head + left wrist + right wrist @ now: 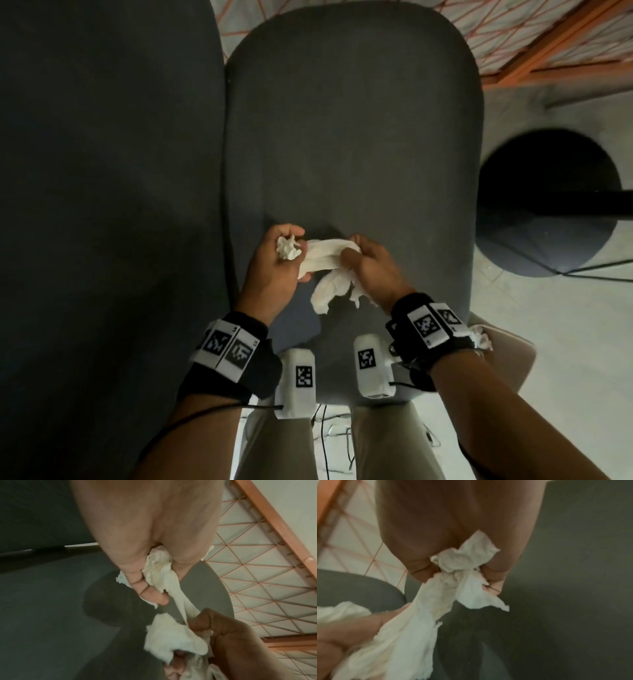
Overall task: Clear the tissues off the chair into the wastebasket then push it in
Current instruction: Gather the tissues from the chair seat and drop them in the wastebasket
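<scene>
Both hands hover over the front of the grey chair seat (352, 137). My left hand (291, 245) grips a crumpled white tissue ball (288, 248) and pinches one end of a long twisted tissue (320, 258). My right hand (351, 251) grips the other end, and loose tissue ends (325, 294) hang below it. In the left wrist view tissue (159, 568) bunches in the left hand (150, 592). In the right wrist view tissue (467, 557) bulges from the right hand's (458, 574) fist. A beige wastebasket (510, 359) stands at the lower right with a tissue (481, 337) at its rim, partly hidden by my wrist.
A large dark grey padded surface (102, 205) fills the left side, next to the seat. A round black base with a pole (548, 205) stands on the floor to the right. An orange lattice frame (548, 41) lies beyond the chair. Cables (329, 438) trail between my legs.
</scene>
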Motion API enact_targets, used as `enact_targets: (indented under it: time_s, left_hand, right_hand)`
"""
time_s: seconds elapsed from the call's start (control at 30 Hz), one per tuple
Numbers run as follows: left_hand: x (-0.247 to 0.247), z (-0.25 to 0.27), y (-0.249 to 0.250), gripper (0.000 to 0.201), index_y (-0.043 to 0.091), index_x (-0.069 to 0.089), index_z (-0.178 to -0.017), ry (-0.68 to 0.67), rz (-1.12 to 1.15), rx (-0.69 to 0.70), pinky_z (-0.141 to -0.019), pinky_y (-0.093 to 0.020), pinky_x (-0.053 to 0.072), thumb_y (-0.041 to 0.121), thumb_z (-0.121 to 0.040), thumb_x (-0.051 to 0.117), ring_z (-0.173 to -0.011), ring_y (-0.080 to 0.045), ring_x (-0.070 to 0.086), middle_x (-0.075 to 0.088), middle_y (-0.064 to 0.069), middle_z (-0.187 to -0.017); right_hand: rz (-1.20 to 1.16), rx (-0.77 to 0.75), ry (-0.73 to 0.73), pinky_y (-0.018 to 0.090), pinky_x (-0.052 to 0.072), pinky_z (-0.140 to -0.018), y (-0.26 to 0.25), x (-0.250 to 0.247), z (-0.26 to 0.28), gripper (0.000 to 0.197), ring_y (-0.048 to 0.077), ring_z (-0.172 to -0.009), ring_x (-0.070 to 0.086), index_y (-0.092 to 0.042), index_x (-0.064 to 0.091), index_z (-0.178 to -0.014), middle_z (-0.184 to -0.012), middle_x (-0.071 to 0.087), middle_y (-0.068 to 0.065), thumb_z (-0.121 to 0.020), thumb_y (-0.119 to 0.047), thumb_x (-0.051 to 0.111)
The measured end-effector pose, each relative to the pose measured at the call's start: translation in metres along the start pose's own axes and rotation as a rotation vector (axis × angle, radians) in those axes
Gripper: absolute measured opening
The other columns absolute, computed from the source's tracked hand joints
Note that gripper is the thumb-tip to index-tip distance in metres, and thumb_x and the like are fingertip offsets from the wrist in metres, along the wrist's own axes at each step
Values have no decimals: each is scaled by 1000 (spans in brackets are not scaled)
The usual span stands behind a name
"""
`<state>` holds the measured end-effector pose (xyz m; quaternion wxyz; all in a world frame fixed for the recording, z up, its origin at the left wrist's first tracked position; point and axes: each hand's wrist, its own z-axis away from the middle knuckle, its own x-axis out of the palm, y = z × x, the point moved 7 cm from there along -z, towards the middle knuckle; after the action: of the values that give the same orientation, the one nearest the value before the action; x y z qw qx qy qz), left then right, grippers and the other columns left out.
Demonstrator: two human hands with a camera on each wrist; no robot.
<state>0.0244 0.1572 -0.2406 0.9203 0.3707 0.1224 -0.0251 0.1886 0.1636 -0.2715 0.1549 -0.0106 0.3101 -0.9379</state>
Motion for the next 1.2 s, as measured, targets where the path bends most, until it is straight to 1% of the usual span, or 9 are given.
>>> enact_targets:
  time_s: [0.13, 0.23, 0.33, 0.47, 0.6, 0.83, 1.0, 1.1, 1.2]
  left_hand:
    - [5, 21, -3, 11, 20, 63, -100, -40, -8, 2, -53, -19, 49, 11, -97, 57, -70, -19, 64, 66, -3, -84]
    - [8, 33, -4, 15, 20, 64, -94, -77, -49, 10, -51, -15, 43, 7, -96, 56, -67, -17, 56, 63, -7, -78]
    - [16, 46, -4, 21, 20, 62, -89, -129, -71, -13, -48, -13, 40, 3, -97, 53, -63, -14, 54, 61, -3, -73]
    - [17, 63, -7, 20, 21, 63, -79, -109, -101, -40, -49, -14, 43, 23, -98, 58, -58, -7, 56, 62, 4, -68]
    - [13, 77, -12, 34, 19, 57, -58, -141, -229, -10, -66, -33, 49, 31, -87, 71, -58, -15, 56, 58, 8, -56]
    - [31, 115, -27, 14, 9, 57, -82, -413, -210, -91, -67, -26, 59, 9, -91, 67, -86, -22, 73, 68, -11, -92]
    - [58, 149, -39, 18, 17, 49, -83, -527, -277, -48, -63, -29, 58, 9, -97, 58, -72, -14, 69, 63, -5, -77]
    - [82, 170, -51, 16, 20, 47, -87, -597, -389, 43, -60, -31, 50, 18, -99, 56, -61, -16, 55, 54, 1, -61]
    - [111, 191, -71, 14, 18, 51, -94, -674, -480, 74, -61, -30, 47, 29, -98, 58, -59, -14, 52, 48, 2, -61]
  right_hand:
    - [-230, 100, -11, 24, 40, -43, 17, -4, 18, 44, 29, -56, 56, 5, 61, -87, -70, 62, 29, -76, -37, 57]
    - [-338, 132, -6, 21, 41, -45, 22, -7, 30, 56, 21, -49, 55, 7, 65, -91, -61, 59, 13, -84, -49, 63]
    - [-414, 130, 88, 18, 39, -39, 24, -12, 43, 28, 12, -37, 50, -6, 56, -68, -48, 55, 2, -91, -20, 62]
    - [-507, 142, 211, 22, 39, -39, 46, -16, 58, 31, 17, -41, 48, -12, 43, -60, -52, 48, 7, -86, 1, 54]
    - [-719, 148, 253, 36, 52, -58, 76, -15, 87, 29, 23, -51, 57, -14, 44, -68, -52, 51, 4, -89, 4, 50]
    - [-1060, 153, 372, 27, 55, -46, 129, 16, 152, 24, 18, -49, 62, -15, 50, -84, -81, 56, 10, -95, 5, 47]
    - [-1173, 119, 481, 18, 46, -40, 162, 27, 192, 15, 13, -54, 64, -10, 57, -107, -85, 64, 13, -97, -1, 50]
    - [-1209, 134, 559, 18, 44, -37, 193, 27, 214, 13, 9, -44, 59, -6, 60, -102, -78, 61, 17, -97, -17, 57]
    - [-1188, 205, 651, 26, 46, -40, 241, 25, 230, 24, 20, -45, 55, -8, 66, -91, -67, 60, 13, -97, -28, 57]
